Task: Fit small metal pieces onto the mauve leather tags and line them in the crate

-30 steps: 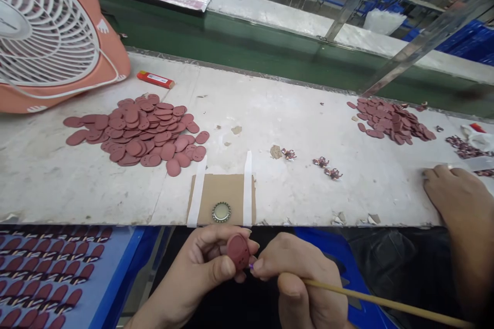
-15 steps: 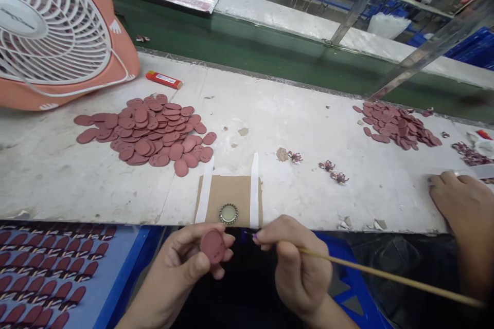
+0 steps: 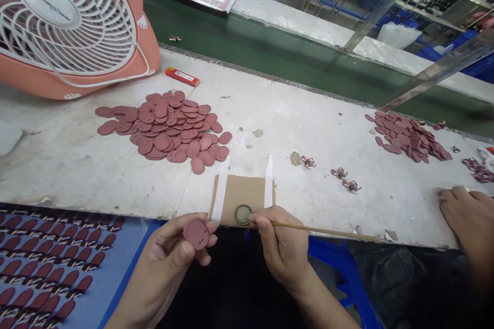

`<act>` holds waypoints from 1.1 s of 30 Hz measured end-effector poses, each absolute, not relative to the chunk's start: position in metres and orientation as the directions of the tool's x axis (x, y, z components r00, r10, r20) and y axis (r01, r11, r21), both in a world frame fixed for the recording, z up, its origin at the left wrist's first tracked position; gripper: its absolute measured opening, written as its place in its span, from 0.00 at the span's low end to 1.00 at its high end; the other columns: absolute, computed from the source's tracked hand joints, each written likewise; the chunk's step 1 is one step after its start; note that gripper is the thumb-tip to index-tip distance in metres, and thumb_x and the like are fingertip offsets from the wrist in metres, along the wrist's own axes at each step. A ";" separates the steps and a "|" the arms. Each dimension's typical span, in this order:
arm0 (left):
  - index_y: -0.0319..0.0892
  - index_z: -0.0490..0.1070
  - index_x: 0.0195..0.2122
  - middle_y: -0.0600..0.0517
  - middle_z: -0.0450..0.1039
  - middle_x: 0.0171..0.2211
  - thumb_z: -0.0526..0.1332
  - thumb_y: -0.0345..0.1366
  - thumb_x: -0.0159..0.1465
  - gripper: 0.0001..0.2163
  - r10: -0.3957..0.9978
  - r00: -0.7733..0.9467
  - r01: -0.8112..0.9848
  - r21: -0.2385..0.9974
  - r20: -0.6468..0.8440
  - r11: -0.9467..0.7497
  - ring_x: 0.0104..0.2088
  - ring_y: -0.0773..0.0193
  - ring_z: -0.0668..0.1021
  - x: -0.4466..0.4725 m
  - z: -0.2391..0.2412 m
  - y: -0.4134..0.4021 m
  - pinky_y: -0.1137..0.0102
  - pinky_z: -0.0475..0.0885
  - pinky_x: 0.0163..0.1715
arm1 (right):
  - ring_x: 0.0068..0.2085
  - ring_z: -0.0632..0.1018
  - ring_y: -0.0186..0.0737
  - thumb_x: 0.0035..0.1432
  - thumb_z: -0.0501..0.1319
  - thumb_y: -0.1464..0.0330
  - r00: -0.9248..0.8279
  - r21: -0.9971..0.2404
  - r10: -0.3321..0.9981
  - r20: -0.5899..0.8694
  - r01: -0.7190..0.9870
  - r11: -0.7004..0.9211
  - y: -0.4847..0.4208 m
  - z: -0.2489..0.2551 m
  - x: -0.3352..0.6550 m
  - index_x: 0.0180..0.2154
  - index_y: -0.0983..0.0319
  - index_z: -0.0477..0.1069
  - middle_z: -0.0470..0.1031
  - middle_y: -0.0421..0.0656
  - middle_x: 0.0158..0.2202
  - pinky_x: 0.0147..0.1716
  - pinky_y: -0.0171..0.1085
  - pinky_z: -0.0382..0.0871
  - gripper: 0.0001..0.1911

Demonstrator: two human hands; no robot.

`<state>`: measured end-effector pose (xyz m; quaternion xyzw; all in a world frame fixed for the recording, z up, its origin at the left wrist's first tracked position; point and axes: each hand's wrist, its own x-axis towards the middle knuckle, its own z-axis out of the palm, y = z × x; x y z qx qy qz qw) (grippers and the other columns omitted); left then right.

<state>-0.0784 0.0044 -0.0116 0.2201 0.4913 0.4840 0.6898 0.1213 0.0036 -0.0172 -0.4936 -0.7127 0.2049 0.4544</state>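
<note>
Between thumb and fingers, my left hand (image 3: pixel 173 247) pinches a flat dark-red oval piece (image 3: pixel 196 234) with small holes near one edge. My right hand (image 3: pixel 283 241) grips a thin wooden stick (image 3: pixel 320 227) near its left end, the rest pointing out to the right. The stick's tip is at the right rim of a bottle cap (image 3: pixel 243 214); whether it touches is hidden by my fingers. The cap lies open side up on a cardboard piece (image 3: pixel 247 187) with white tape strips at its sides. Left of the cardboard is a large pile of similar oval pieces (image 3: pixel 170 126).
An orange fan (image 3: pixel 148 46) stands at the left, near a red box (image 3: pixel 182 76). Small dark trinkets (image 3: pixel 339 172) and another oval pile (image 3: pixel 409 136) lie to the right. Another person's hand (image 3: pixel 469 216) rests at the right edge. A blue tray (image 3: pixel 131 272) holds rows of pieces.
My right hand has brought the stick's tip up and left to the bottle cap. My left hand still holds the oval piece, slightly farther left. The camera view has shifted left.
</note>
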 end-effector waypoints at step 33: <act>0.47 0.83 0.38 0.47 0.85 0.33 0.75 0.40 0.51 0.12 0.800 0.437 -0.453 0.667 -0.412 0.591 0.24 0.68 0.79 -0.032 -0.009 -0.003 0.77 0.77 0.27 | 0.30 0.76 0.34 0.76 0.50 0.67 -0.018 -0.812 0.842 0.539 0.256 0.525 -0.027 0.017 0.132 0.41 0.66 0.71 0.75 0.43 0.30 0.29 0.32 0.72 0.14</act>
